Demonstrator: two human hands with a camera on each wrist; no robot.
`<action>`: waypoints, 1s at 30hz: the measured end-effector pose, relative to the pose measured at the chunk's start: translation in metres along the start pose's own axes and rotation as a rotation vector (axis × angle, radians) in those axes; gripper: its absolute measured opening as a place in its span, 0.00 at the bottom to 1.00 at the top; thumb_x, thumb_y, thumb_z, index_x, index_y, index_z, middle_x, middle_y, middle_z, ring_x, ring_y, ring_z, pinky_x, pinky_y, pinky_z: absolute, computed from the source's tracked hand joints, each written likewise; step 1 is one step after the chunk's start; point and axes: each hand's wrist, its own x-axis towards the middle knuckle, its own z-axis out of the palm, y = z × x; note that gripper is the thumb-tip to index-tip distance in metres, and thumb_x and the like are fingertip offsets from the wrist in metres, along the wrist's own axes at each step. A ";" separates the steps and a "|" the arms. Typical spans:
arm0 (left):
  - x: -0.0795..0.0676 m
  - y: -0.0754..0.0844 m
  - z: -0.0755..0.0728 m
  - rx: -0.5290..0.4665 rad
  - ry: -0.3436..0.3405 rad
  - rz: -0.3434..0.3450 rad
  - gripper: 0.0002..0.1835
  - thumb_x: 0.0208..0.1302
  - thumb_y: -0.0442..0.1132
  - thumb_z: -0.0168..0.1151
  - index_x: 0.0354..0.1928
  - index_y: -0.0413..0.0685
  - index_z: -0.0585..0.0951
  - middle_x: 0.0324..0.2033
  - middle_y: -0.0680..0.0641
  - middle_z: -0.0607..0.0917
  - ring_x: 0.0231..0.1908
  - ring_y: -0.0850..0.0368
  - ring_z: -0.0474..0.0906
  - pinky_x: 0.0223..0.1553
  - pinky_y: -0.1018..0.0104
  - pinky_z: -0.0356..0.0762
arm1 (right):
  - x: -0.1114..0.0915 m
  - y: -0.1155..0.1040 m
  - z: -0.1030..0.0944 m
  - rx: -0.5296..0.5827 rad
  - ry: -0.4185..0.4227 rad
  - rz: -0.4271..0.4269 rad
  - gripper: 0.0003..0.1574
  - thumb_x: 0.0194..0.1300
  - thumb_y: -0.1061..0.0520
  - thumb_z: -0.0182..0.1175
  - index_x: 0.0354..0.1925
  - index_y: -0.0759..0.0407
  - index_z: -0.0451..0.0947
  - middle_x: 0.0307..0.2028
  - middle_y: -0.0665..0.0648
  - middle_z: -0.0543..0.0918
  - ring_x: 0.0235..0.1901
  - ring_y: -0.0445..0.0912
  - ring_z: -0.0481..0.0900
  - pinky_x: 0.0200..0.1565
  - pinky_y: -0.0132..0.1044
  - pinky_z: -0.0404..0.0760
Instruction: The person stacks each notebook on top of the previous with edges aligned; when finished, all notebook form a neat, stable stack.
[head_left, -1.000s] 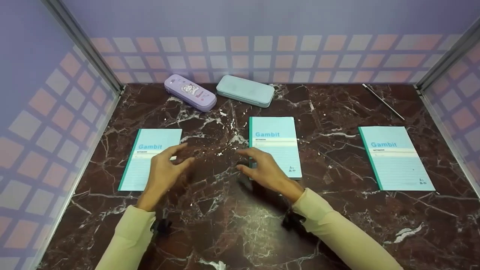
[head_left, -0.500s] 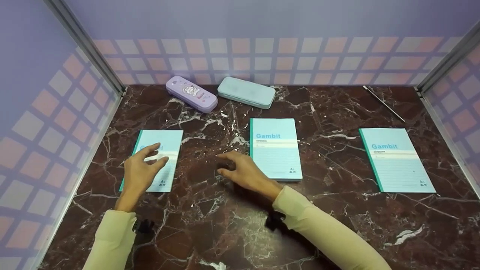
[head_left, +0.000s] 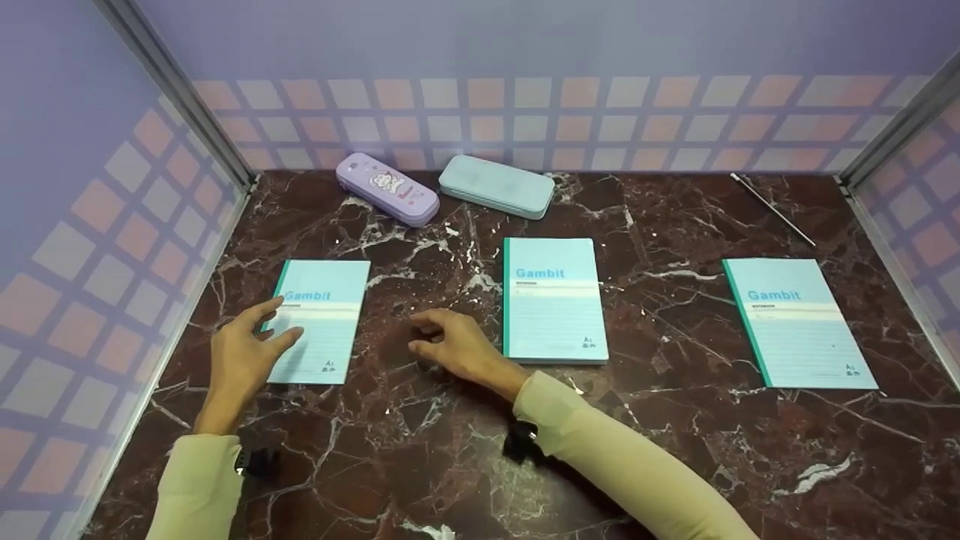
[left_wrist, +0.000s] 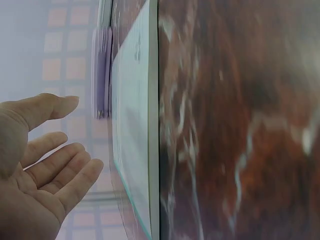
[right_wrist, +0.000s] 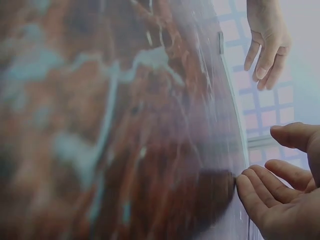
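Note:
My left hand (head_left: 247, 352) hovers at the left edge of the left notebook (head_left: 322, 337), a light blue "Gambit" one with a green spine. In the left wrist view its fingers (left_wrist: 75, 185) are loosely bent, thumb apart, with nothing between them, and the notebook (left_wrist: 135, 115) lies flat beyond. My right hand (head_left: 461, 349) is over the marble table between the left and middle notebooks, fingers relaxed and holding nothing. The right wrist view has its fingertips (right_wrist: 245, 185) close over the tabletop. The middle notebook (head_left: 555, 315) lies just right of this hand.
A third notebook (head_left: 799, 322) lies at the right, with a thin pencil-like stick (head_left: 772, 210) behind it. Along the back are a purple pencil case (head_left: 388, 189) and a light blue case (head_left: 496, 186). Tiled panels (head_left: 562, 112) enclose the dark marble table (head_left: 420, 480).
Both hands have moved left: the left hand from the left notebook's right side across to its left edge, the right hand off the middle notebook onto bare table. The notebooks lie as before.

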 end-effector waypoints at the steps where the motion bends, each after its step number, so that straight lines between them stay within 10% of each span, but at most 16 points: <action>1: 0.000 -0.002 -0.002 0.016 -0.003 -0.004 0.31 0.67 0.34 0.75 0.70 0.34 0.77 0.62 0.28 0.81 0.54 0.27 0.84 0.54 0.39 0.84 | 0.002 0.000 0.001 0.005 0.000 0.009 0.30 0.71 0.59 0.71 0.67 0.64 0.79 0.58 0.63 0.85 0.51 0.51 0.86 0.53 0.31 0.85; 12: -0.004 -0.030 -0.022 0.089 -0.027 -0.093 0.34 0.67 0.38 0.76 0.72 0.36 0.76 0.68 0.29 0.76 0.59 0.23 0.78 0.58 0.34 0.79 | 0.025 -0.011 0.027 0.002 -0.024 0.041 0.27 0.71 0.59 0.71 0.65 0.62 0.81 0.56 0.58 0.86 0.53 0.47 0.85 0.55 0.30 0.83; 19: -0.007 -0.042 -0.024 0.159 -0.063 -0.139 0.34 0.67 0.42 0.76 0.71 0.37 0.77 0.59 0.27 0.82 0.24 0.50 0.72 0.31 0.61 0.72 | 0.028 -0.020 0.044 -0.103 -0.114 -0.028 0.31 0.72 0.60 0.70 0.70 0.61 0.78 0.62 0.56 0.84 0.57 0.45 0.82 0.59 0.27 0.79; 30: -0.014 -0.041 -0.024 0.167 -0.083 -0.062 0.24 0.67 0.37 0.76 0.60 0.32 0.84 0.50 0.30 0.88 0.50 0.25 0.83 0.52 0.33 0.79 | 0.028 -0.027 0.058 -0.108 -0.186 -0.071 0.34 0.70 0.75 0.57 0.70 0.58 0.78 0.62 0.58 0.85 0.57 0.42 0.83 0.55 0.24 0.79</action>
